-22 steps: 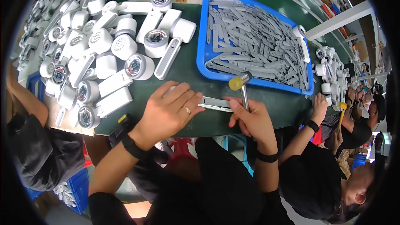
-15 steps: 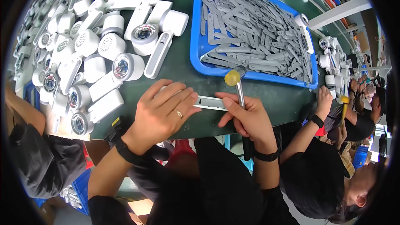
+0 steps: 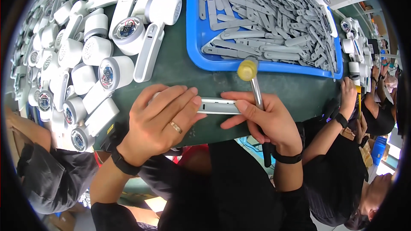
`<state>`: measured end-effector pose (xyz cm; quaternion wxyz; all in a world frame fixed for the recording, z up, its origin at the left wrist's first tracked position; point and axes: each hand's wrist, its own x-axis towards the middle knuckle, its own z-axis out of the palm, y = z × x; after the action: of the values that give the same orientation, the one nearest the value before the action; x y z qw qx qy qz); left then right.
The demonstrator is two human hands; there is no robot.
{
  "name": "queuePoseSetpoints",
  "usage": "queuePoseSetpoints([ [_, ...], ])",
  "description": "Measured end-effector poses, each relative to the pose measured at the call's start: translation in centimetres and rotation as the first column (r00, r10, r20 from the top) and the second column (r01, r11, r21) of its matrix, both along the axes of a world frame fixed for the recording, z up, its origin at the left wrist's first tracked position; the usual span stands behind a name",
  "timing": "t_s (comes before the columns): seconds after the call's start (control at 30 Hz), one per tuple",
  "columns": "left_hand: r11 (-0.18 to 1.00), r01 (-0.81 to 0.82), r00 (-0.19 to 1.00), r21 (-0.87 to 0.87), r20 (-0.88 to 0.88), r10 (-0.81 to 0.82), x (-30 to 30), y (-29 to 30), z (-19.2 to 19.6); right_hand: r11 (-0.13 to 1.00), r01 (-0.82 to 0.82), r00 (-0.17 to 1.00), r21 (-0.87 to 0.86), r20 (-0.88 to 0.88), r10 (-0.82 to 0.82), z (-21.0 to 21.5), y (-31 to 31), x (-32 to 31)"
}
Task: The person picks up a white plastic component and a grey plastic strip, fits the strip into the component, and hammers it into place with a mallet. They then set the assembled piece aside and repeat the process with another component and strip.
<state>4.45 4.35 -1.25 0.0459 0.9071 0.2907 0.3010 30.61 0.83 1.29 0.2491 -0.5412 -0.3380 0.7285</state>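
A white handle with a grey strip [image 3: 219, 107], likely part of a handheld fan, lies level between my hands just above the green table. My left hand [image 3: 156, 122] is closed over its left end, which is hidden under the palm and fingers. On the other end press the thumb and fingers of my right hand [image 3: 274, 117]. That same hand also holds a hammer [image 3: 256, 92] with a metal shaft, a dark grip and a yellow head that points up and away, near the tray's front rim.
A blue tray [image 3: 195, 49] heaped with grey strips [image 3: 265, 21] stands beyond my hands. Many white handheld fans [image 3: 115, 72] are piled at the left. A co-worker's hand [image 3: 349, 96] is at the right near more fans [image 3: 354, 47]; another person's arm [image 3: 32, 130] is at the left.
The view has shifted, so the tray and fans appear larger and higher. The handle lies more level than before. Both hands keep their hold, and the hammer stays in my right hand.
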Motion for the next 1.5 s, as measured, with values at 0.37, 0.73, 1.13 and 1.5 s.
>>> queuePoseSetpoints([
  [0.37, 0.992, -0.076, 0.996, 0.099, 0.044, 0.072, 0.5, -0.7, 0.2, 0.99, 0.064, 0.986, 0.122, 0.143, -0.081, 0.0, -0.4, -0.9],
  [0.73, 0.99, 0.126, 0.992, -0.068, 0.02, -0.125, 2.4, -0.1, 1.7, 0.976, 0.102, 0.978, 0.191, 0.159, -0.133, -0.7, -1.5, -1.3],
  [1.13, 0.984, 0.168, 0.985, -0.062, -0.018, -0.169, 2.5, 0.2, 2.1, 0.671, -0.019, 0.716, 0.741, 0.479, -0.508, 0.1, -9.3, -0.5],
  [1.5, 0.983, 0.158, 0.987, -0.088, -0.019, -0.161, 2.5, 0.3, 1.8, 0.575, -0.364, 0.406, 0.732, 0.681, -0.61, 2.2, -9.9, -1.5],
])
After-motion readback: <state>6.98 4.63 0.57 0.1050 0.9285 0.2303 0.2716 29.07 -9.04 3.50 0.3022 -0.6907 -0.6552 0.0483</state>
